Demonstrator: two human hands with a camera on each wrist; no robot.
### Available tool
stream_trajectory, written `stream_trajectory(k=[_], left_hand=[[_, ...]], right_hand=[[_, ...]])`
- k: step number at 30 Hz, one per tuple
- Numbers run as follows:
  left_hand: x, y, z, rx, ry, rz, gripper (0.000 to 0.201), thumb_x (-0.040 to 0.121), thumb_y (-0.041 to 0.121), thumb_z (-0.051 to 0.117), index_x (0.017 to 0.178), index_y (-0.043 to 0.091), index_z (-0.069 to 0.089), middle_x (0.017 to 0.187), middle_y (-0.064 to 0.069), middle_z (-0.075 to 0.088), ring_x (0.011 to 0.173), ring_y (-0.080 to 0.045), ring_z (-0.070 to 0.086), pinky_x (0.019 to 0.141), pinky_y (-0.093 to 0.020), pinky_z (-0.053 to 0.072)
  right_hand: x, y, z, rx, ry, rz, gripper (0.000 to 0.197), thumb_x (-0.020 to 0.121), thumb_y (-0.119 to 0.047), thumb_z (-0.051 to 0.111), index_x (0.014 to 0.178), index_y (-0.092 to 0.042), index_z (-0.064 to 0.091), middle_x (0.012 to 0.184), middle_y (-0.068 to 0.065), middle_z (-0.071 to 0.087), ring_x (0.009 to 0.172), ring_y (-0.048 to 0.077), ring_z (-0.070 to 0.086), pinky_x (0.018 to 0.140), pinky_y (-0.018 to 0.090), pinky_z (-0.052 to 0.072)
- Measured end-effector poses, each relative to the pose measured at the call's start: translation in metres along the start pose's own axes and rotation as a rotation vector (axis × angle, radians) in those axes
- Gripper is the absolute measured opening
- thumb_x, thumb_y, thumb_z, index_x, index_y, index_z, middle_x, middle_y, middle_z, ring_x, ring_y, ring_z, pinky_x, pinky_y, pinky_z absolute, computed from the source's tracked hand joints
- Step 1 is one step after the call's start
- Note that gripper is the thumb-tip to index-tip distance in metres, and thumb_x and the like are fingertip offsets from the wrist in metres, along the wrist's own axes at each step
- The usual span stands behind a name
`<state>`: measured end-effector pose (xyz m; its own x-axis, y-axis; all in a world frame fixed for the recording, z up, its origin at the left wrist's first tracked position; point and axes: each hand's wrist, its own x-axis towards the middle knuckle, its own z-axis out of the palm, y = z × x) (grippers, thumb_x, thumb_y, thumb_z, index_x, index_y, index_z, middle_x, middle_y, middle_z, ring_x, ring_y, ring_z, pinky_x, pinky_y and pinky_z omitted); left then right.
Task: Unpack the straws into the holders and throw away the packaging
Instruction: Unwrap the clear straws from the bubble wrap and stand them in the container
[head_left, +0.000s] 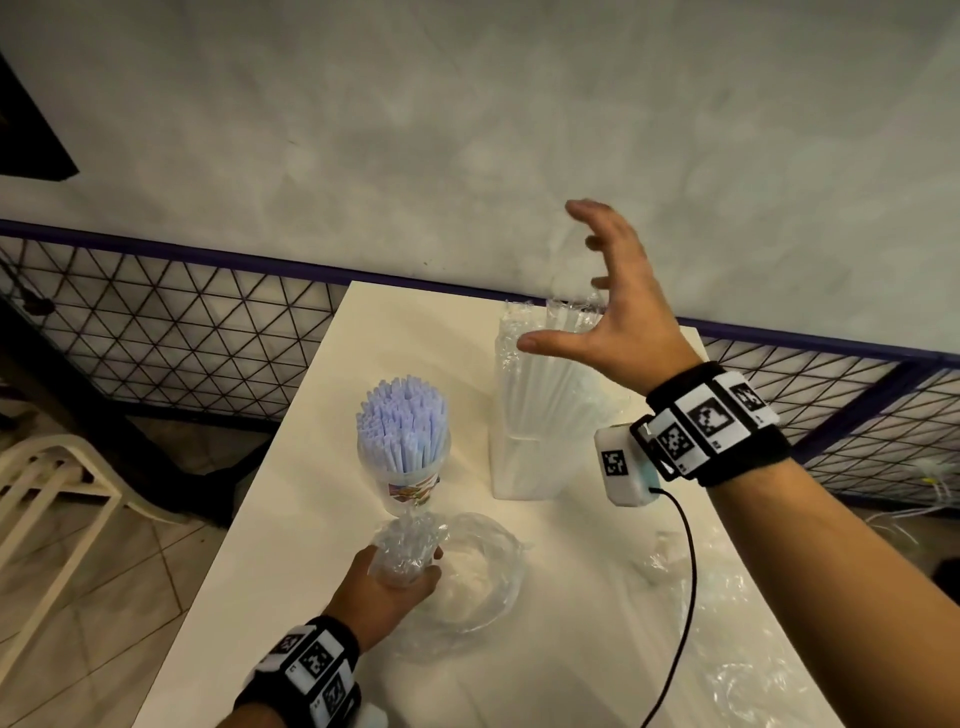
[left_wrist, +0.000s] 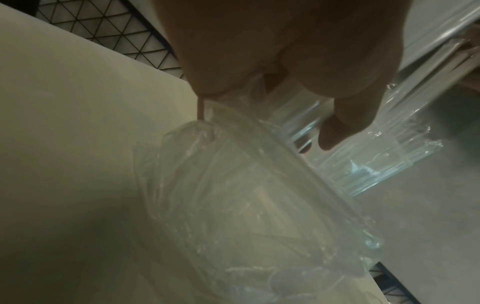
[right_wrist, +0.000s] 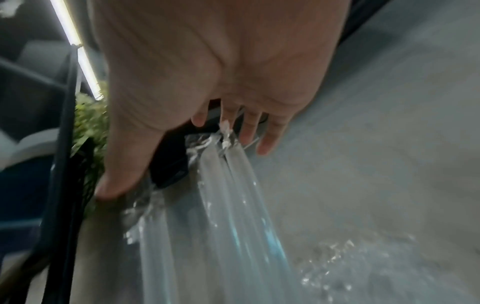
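Straws (head_left: 540, 395) stand wrapped just under the spread, empty right hand (head_left: 613, 306); left hand (head_left: 384, 587) clutches crumpled packaging (head_left: 405, 545).

Your left hand (head_left: 387, 584) grips a crumpled clear wrapper (head_left: 405, 545) just in front of the cup of pale blue straws (head_left: 402, 423), which stands upright on the white desk (head_left: 311, 519). To the right of that cup stands a tall clear holder (head_left: 524, 447) with wrapped clear straws (head_left: 550, 364) in it. Your right hand (head_left: 608, 306) hovers over their tops, fingers spread wide. More loose clear plastic (head_left: 727, 597) lies on the desk, right of the cup and nearer to you.
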<state>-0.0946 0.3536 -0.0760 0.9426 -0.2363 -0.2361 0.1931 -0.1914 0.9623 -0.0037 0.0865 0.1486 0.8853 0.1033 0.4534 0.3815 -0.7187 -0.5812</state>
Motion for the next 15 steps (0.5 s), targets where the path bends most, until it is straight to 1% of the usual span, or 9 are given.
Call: stream_trajectory(k=[1, 2, 3, 4, 6, 8, 10, 13, 15], left_hand=[[0.0, 0.0, 0.0, 0.003, -0.006, 0.003, 0.044, 0.049, 0.048, 0.07, 0.083, 0.019, 0.073, 0.086, 0.011, 0.072, 0.08, -0.004, 0.067, 0.072, -0.006, 0.047], [0.0, 0.001, 0.0, 0.003, -0.006, 0.003, 0.043, 0.049, 0.048, 0.07, 0.082, 0.02, 0.074, 0.087, 0.011, 0.072, 0.08, -0.004, 0.067, 0.073, -0.008, 0.048], [0.0, 0.0, 0.0, 0.0, -0.002, 0.002, 0.043, 0.049, 0.048, 0.07, 0.082, 0.021, 0.074, 0.087, 0.01, 0.072, 0.08, -0.004, 0.068, 0.073, -0.008, 0.048], [0.0, 0.0, 0.0, -0.004, 0.005, 0.002, 0.042, 0.049, 0.047, 0.071, 0.081, 0.021, 0.074, 0.087, 0.009, 0.073, 0.081, -0.004, 0.068, 0.073, -0.008, 0.048], [0.0, -0.001, 0.0, -0.011, 0.013, 0.01, 0.042, 0.049, 0.046, 0.071, 0.081, 0.019, 0.074, 0.087, 0.007, 0.073, 0.081, -0.005, 0.068, 0.073, -0.006, 0.047], [0.0, -0.002, 0.0, -0.025, 0.014, 0.007, 0.041, 0.05, 0.044, 0.072, 0.081, 0.018, 0.074, 0.087, 0.005, 0.074, 0.082, -0.007, 0.069, 0.074, -0.007, 0.048], [0.0, -0.001, 0.0, -0.031, 0.013, 0.004, 0.04, 0.05, 0.043, 0.072, 0.081, 0.018, 0.074, 0.086, 0.005, 0.074, 0.082, -0.009, 0.069, 0.075, -0.01, 0.049], [-0.001, 0.0, 0.001, -0.025, 0.016, 0.012, 0.037, 0.051, 0.042, 0.072, 0.08, 0.019, 0.074, 0.085, 0.005, 0.074, 0.083, -0.01, 0.069, 0.076, -0.011, 0.05], [-0.001, 0.0, 0.0, -0.017, 0.013, 0.006, 0.036, 0.051, 0.042, 0.071, 0.08, 0.021, 0.074, 0.086, 0.005, 0.074, 0.084, -0.009, 0.069, 0.077, -0.012, 0.05]], right_hand=[[0.001, 0.0, 0.003, -0.098, -0.03, -0.057, 0.094, 0.074, -0.051, 0.082, 0.15, -0.026, 0.033, 0.155, -0.013, 0.026, 0.145, 0.014, 0.028, 0.117, 0.041, 0.032], [0.002, 0.001, 0.008, -0.197, -0.082, -0.1, 0.084, 0.082, -0.054, 0.073, 0.15, -0.023, 0.035, 0.158, -0.007, 0.029, 0.146, 0.015, 0.028, 0.119, 0.041, 0.028], [0.002, 0.005, 0.015, -0.281, -0.143, -0.124, 0.074, 0.09, -0.055, 0.063, 0.15, -0.02, 0.037, 0.158, -0.002, 0.034, 0.147, 0.017, 0.029, 0.119, 0.042, 0.028], [0.0, 0.009, 0.024, -0.341, -0.201, -0.129, 0.068, 0.094, -0.055, 0.054, 0.149, -0.017, 0.04, 0.157, 0.002, 0.038, 0.147, 0.02, 0.031, 0.118, 0.043, 0.029], [-0.01, 0.022, 0.045, -0.428, -0.298, -0.107, 0.061, 0.098, -0.05, 0.04, 0.146, -0.013, 0.044, 0.154, 0.007, 0.043, 0.146, 0.025, 0.034, 0.116, 0.045, 0.032], [-0.027, 0.037, 0.065, -0.521, -0.361, -0.067, 0.062, 0.1, -0.049, 0.028, 0.147, -0.012, 0.044, 0.155, 0.008, 0.042, 0.146, 0.026, 0.034, 0.116, 0.045, 0.032], [-0.045, 0.05, 0.078, -0.619, -0.374, -0.023, 0.067, 0.099, -0.049, 0.015, 0.151, -0.013, 0.036, 0.16, 0.006, 0.034, 0.148, 0.025, 0.03, 0.119, 0.044, 0.027], [-0.057, 0.054, 0.082, -0.68, -0.389, -0.006, 0.072, 0.097, -0.053, 0.009, 0.157, -0.015, 0.022, 0.165, 0.001, 0.018, 0.153, 0.02, 0.015, 0.123, 0.041, 0.013], [-0.055, 0.048, 0.075, -0.65, -0.412, -0.006, 0.075, 0.095, -0.061, 0.009, 0.158, -0.02, 0.018, 0.166, -0.004, 0.011, 0.154, 0.016, 0.005, 0.122, 0.038, 0.004]])
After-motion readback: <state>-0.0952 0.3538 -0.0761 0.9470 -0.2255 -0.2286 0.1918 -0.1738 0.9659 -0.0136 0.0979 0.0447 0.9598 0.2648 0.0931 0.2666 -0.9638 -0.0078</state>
